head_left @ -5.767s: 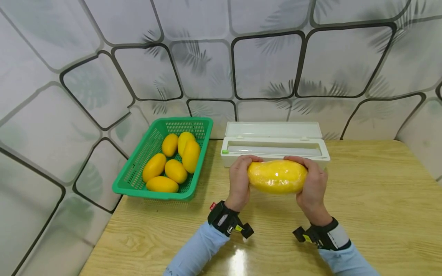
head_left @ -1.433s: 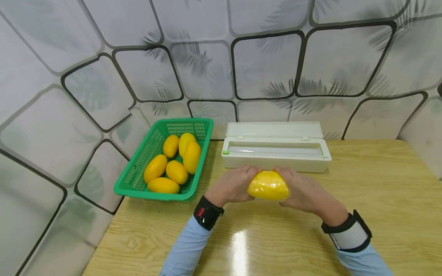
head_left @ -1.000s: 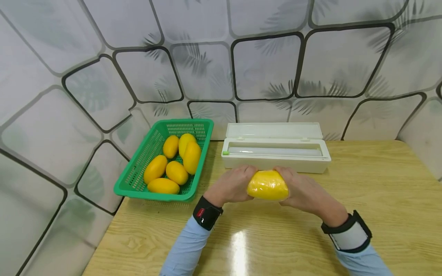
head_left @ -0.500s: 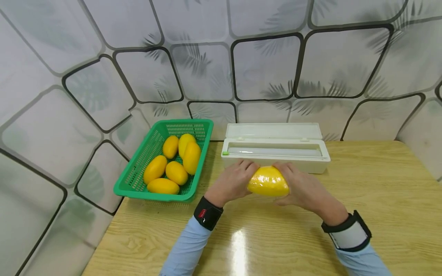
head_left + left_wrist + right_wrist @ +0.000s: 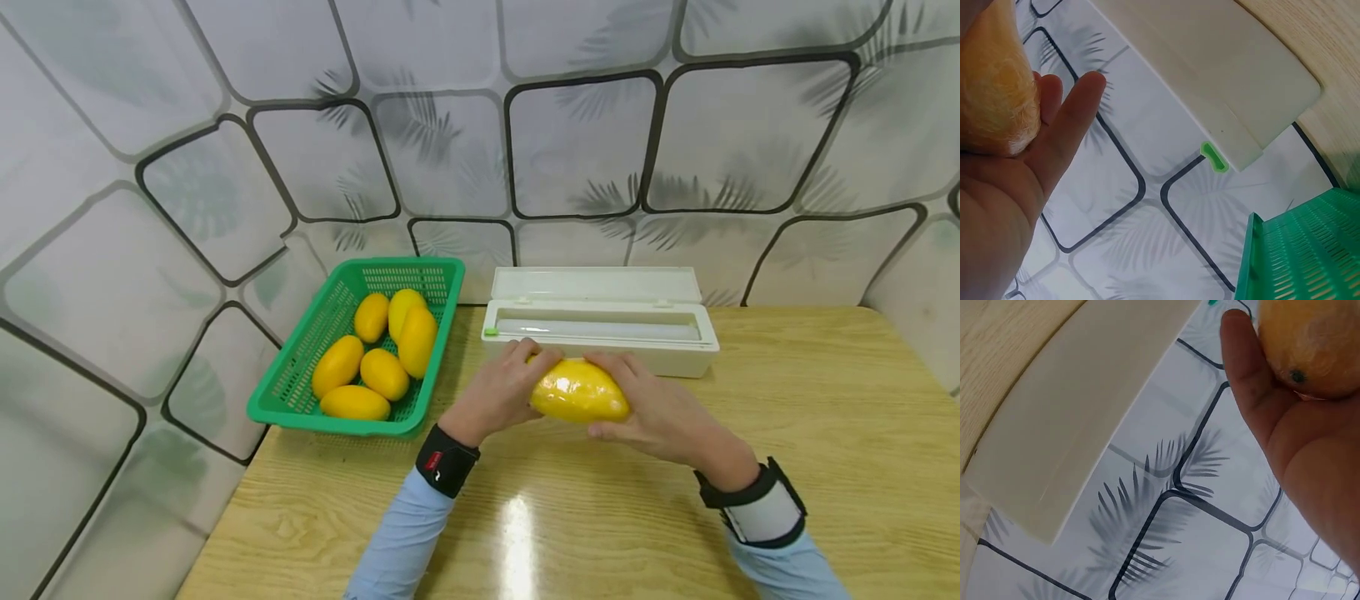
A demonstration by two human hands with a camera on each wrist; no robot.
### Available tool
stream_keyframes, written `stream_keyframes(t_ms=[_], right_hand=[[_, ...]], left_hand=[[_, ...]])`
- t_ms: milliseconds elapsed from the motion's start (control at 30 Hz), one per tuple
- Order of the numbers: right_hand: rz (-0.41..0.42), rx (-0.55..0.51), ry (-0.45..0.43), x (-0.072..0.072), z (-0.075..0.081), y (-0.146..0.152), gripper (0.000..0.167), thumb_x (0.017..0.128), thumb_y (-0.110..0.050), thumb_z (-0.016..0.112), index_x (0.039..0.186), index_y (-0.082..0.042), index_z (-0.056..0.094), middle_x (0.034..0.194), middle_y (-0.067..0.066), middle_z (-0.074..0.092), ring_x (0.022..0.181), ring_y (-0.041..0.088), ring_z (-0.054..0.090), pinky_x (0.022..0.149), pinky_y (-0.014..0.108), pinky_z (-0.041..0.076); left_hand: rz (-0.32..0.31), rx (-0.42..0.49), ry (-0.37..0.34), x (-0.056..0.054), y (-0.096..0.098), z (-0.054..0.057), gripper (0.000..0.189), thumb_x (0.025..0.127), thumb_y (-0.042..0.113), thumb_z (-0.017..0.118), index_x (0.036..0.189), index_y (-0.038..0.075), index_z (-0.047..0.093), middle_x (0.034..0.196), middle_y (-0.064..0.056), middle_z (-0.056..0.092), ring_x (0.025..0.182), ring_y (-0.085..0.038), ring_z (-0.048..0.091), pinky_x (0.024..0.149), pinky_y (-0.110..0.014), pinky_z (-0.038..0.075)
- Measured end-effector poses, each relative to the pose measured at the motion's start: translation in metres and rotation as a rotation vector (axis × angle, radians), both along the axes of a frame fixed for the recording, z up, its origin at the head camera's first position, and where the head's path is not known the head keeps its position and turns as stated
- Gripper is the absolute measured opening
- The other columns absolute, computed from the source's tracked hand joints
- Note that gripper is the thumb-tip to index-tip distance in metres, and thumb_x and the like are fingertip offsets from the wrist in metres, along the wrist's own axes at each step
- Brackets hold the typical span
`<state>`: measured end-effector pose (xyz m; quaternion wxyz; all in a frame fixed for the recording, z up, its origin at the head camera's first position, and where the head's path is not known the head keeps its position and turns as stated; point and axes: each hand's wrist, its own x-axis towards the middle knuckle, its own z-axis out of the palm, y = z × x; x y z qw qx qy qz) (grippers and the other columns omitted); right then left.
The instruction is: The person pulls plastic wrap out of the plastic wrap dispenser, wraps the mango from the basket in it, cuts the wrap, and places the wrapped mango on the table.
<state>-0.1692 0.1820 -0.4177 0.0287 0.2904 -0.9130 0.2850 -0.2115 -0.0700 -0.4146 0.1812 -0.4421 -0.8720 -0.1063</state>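
Note:
A yellow mango (image 5: 580,390) in glossy clear cling film is held up over the table between both hands. My left hand (image 5: 501,392) grips its left end, with fingers over the top. My right hand (image 5: 663,414) holds the right end, thumb low on the near side. In the left wrist view the film is creased on the mango (image 5: 994,84), and some fingers point away from it. A dark stem spot shows on the mango (image 5: 1319,344) in the right wrist view, close beside a finger.
Just behind the hands stands a white cling film dispenser (image 5: 682,362), lid raised, roll inside, green slider at its left. A green plastic basket (image 5: 258,406) with several unwrapped mangoes (image 5: 385,375) is at the left. A patterned wall covering (image 5: 581,150) borders the wooden table (image 5: 810,467).
Since the oldest frame, both wrists have turned and the hands have drawn closer together. Over the last second, the mango has risen slightly and tilted, and the fingers have shifted on it.

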Motion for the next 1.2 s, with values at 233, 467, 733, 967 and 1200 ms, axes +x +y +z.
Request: stream_keyframes(t_ms=[233,467,733,967,1200], right_hand=[[0.028,-0.068,0.058,-0.001,0.003,0.004,0.073,0.088,-0.041,0.075,0.147,-0.016,0.039,0.134,0.013,0.049,0.097,0.017,0.055,0.075,0.035,0.052],[0.021,-0.090,0.076,-0.006,0.001,0.009,0.079,0.081,-0.037,0.082,0.142,-0.004,0.043,0.130,0.015,0.051,0.105,0.023,0.055,0.082,0.042,0.053],[0.016,-0.076,0.040,-0.007,0.000,0.014,0.080,0.076,-0.030,0.087,0.137,0.000,0.045,0.128,0.019,0.052,0.106,0.028,0.055,0.084,0.047,0.052],[0.026,-0.014,0.044,-0.006,-0.005,0.016,0.081,0.069,-0.024,0.091,0.132,0.004,0.049,0.123,0.019,0.056,0.102,0.026,0.058,0.083,0.044,0.053],[0.022,0.038,-0.027,-0.008,-0.009,0.017,0.078,0.069,-0.025,0.091,0.130,0.004,0.053,0.120,0.016,0.061,0.105,0.029,0.057,0.087,0.047,0.051]], left_hand=[[0.006,-0.026,-0.087,0.002,0.000,-0.001,0.087,0.074,0.045,0.084,0.143,0.021,0.036,0.121,-0.009,0.050,0.102,-0.020,0.052,0.083,-0.028,0.052],[0.000,-0.047,-0.085,0.004,0.000,-0.002,0.087,0.079,0.052,0.075,0.147,0.015,0.033,0.124,-0.008,0.048,0.104,-0.018,0.049,0.084,-0.029,0.050],[-0.008,-0.133,-0.023,0.005,0.002,0.000,0.075,0.080,0.051,0.075,0.137,0.010,0.048,0.125,-0.004,0.054,0.115,-0.021,0.050,0.098,-0.033,0.046],[0.017,-0.196,-0.041,0.006,0.005,-0.003,0.074,0.077,0.055,0.078,0.135,0.015,0.052,0.120,0.000,0.058,0.114,-0.019,0.051,0.098,-0.034,0.047],[0.009,-0.231,-0.118,0.005,0.010,-0.015,0.078,0.074,0.057,0.081,0.132,0.012,0.053,0.117,0.000,0.060,0.106,-0.017,0.055,0.093,-0.027,0.048]])
